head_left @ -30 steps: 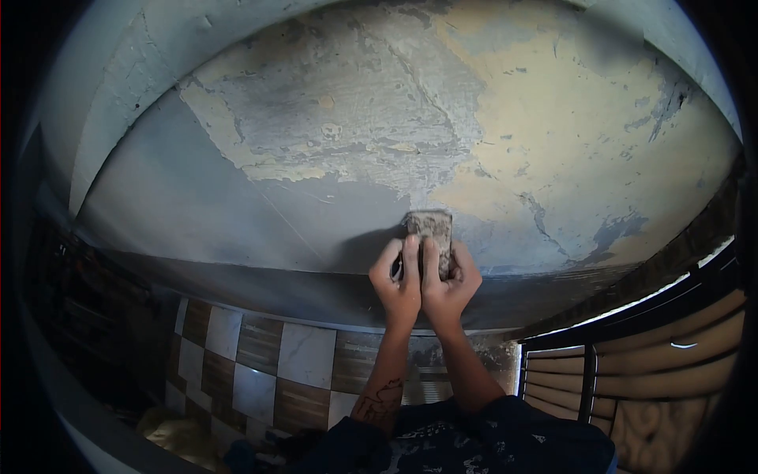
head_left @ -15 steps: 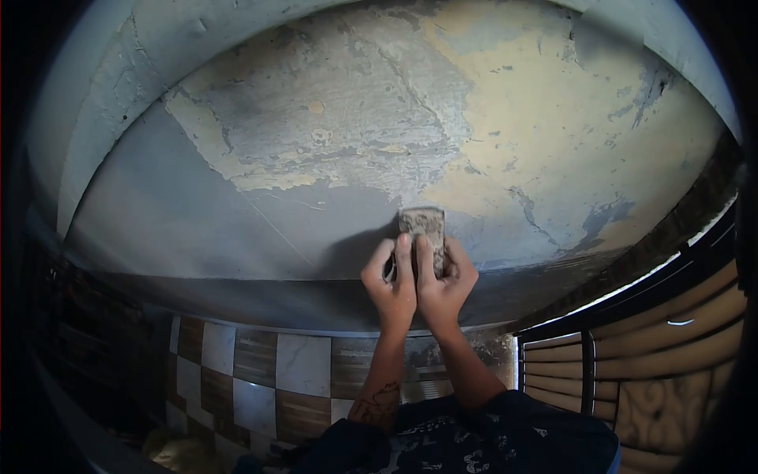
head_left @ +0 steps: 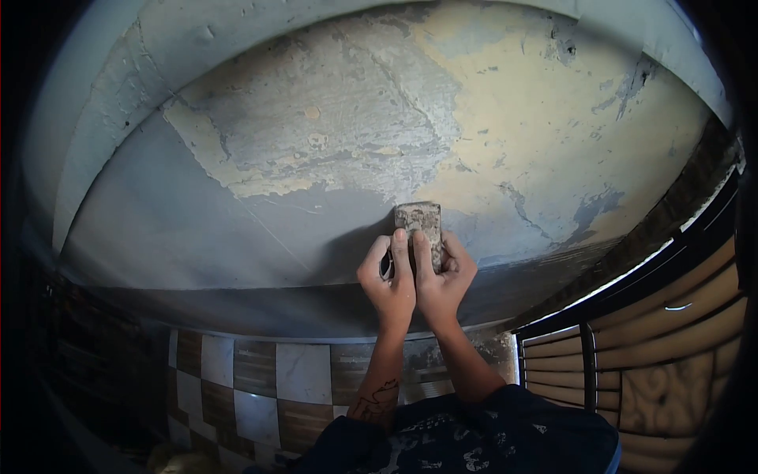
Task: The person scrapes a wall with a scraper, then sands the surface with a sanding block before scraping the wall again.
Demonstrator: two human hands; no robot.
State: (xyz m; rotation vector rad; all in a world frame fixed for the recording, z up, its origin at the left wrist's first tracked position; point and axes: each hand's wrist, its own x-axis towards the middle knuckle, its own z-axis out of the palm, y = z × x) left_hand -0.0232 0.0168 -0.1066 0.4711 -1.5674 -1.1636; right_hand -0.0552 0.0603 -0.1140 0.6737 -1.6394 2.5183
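Both my hands grip one worn, dusty sanding block point(head_left: 426, 217), a rectangle with a mottled grey-beige face. My left hand point(head_left: 391, 272) holds its left side, with the thumb lying along the face. On the other side my right hand point(head_left: 444, 272) mirrors this, thumb beside thumb and fingers curled round the right edge. The block is at the lower part of a patchy wall point(head_left: 292, 229), just below the edge of a peeled area. Its far side is hidden, so the contact with the wall does not show fully.
Cream and grey patches point(head_left: 537, 118) with flaking edges cover the upper wall, framed by a curved pale border point(head_left: 103, 103). Below lies a checkered tile floor point(head_left: 257, 411). A metal gate point(head_left: 663, 347) with dark bars stands at the lower right.
My hands and the block have shifted slightly upward along the wall. The camera view has tilted a little. Both hands keep the same grip.
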